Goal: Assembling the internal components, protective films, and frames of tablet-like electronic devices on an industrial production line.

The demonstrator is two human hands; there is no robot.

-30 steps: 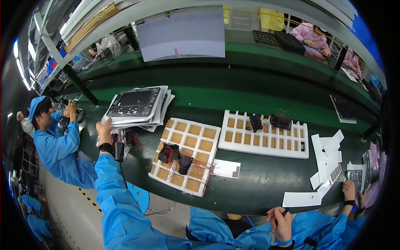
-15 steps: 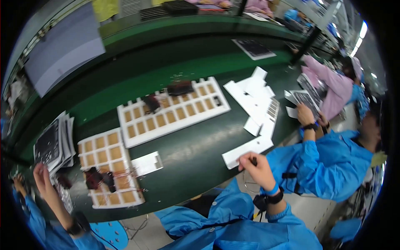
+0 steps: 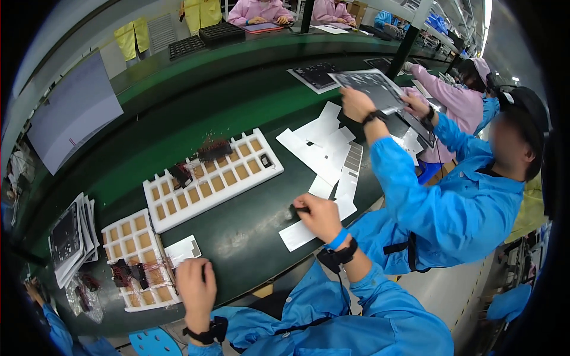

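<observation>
My right hand (image 3: 322, 218) is closed around a small black stick-like object (image 3: 300, 209), whose kind I cannot make out. It hovers above a white sheet strip (image 3: 295, 235) at the table's near edge. My left hand (image 3: 196, 288) is nearest to the small white card (image 3: 183, 250) and the right side of the smaller white tray (image 3: 155, 296). Its fingers are loosely bent, with nothing visible in them. Dark parts with reddish wires (image 3: 138, 274) lie on that tray. Behind it, a longer white compartment tray (image 3: 205, 209) carries more dark wired bundles (image 3: 214, 151).
Stacked dark-faced sheets (image 3: 66, 237) and a clear plastic bag (image 3: 92, 304) lie at the left. White sheets (image 3: 317, 142) overlap toward the right. A co-worker in blue (image 3: 439, 196) holds a dark panel (image 3: 371, 89) close on my right. A dark post (image 3: 405, 53) rises behind it.
My left hand has moved right, from the stacked sheets to beside the white card. My right hand still grips the black object. The co-worker has raised a panel. The view has shifted.
</observation>
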